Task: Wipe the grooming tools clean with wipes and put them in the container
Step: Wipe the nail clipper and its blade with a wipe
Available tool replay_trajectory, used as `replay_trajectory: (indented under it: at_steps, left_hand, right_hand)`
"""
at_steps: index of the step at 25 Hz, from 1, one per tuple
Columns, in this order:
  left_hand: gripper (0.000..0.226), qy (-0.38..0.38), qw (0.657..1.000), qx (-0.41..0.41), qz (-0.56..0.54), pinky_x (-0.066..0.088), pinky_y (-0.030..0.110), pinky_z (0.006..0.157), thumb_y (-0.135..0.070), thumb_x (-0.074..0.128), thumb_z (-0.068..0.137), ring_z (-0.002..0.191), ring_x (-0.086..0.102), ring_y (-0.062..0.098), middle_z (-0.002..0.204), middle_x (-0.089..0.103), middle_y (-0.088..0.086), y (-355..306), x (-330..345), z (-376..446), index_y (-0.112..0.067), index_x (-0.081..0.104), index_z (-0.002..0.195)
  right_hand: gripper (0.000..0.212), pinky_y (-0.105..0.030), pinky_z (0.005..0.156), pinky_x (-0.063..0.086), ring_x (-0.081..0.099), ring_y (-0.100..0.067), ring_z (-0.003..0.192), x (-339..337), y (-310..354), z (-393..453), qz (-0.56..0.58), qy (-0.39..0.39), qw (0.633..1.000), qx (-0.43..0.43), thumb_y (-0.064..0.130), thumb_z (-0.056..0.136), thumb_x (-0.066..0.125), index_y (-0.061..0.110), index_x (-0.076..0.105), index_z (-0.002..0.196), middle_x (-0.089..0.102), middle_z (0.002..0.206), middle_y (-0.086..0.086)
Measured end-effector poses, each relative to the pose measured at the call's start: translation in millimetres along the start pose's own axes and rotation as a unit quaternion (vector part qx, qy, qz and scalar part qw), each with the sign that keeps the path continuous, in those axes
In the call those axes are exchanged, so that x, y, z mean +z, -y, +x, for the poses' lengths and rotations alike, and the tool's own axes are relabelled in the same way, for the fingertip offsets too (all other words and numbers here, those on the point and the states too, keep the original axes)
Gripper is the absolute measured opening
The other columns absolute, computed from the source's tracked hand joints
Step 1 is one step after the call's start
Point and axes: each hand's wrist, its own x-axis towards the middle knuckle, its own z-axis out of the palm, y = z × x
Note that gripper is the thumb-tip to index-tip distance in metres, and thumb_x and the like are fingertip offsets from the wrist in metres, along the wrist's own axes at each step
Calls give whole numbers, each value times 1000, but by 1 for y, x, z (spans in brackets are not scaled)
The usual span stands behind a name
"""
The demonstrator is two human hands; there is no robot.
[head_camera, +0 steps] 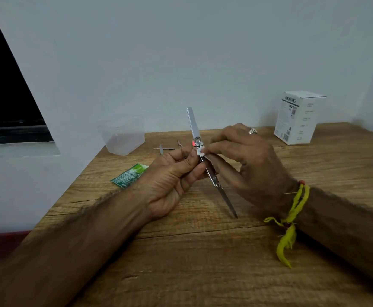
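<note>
Steel multi-blade grooming tool [205, 165] at frame centre: left hand [172, 173] grips its middle, right hand [243, 156] pinches white wipe [200, 151] against it; clear container [123, 136] behind on wooden tabletop [203, 251].

Wooden table [203, 262], grain running left to right. Clear tub [123, 136] sits at far left edge by wall. Just right of tub: couple small metal tools [163, 149], lying crossed. Near side of tub: green sachet [129, 175], flat on wood. Far right of tub, well apart: white box [297, 117], upright.
</note>
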Motion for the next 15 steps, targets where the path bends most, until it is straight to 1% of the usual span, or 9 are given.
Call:
replay_trajectory:
  at_steps: [5,7,9,12,15]
  left_hand:
    - [18,5,1000,-8,17,56,12,56,-8,60,80,73,76,18,82,75,10,-1,1,-1,2,68,93]
    - [18,12,1000,-7,25,56,12,55,-7,59,84,74,76,18,83,75,11,0,1,-1,3,69,96]
    - [19,12,999,-4,36,57,14,55,-8,59,87,76,75,18,87,75,12,0,-1,-1,3,69,98]
    - [22,-1,999,8,52,57,14,56,-10,63,79,72,73,12,87,74,11,2,-2,2,1,72,96]
    - [18,3,998,9,60,54,12,53,-12,64,79,71,72,12,86,75,10,2,-4,3,-3,75,90]
  right_hand:
    - [10,-34,76,46,58,-24,83,0,2,0,-8,-4,1000,11,10,91,69,4,76,97,67,90,-7]
    - [10,-33,76,45,57,-24,84,-3,1,0,-21,-1,1000,14,11,90,70,5,76,95,66,90,-6]
    - [9,-36,76,44,56,-24,83,-3,1,0,-28,-14,999,24,11,89,70,5,76,94,65,89,-6]
    - [12,-34,74,44,55,-23,83,-2,5,-1,-17,-12,1000,19,13,90,70,6,76,96,64,89,-6]
    - [14,-37,74,45,56,-23,85,-1,6,0,-18,-10,1000,21,16,91,68,7,77,98,65,90,-4]
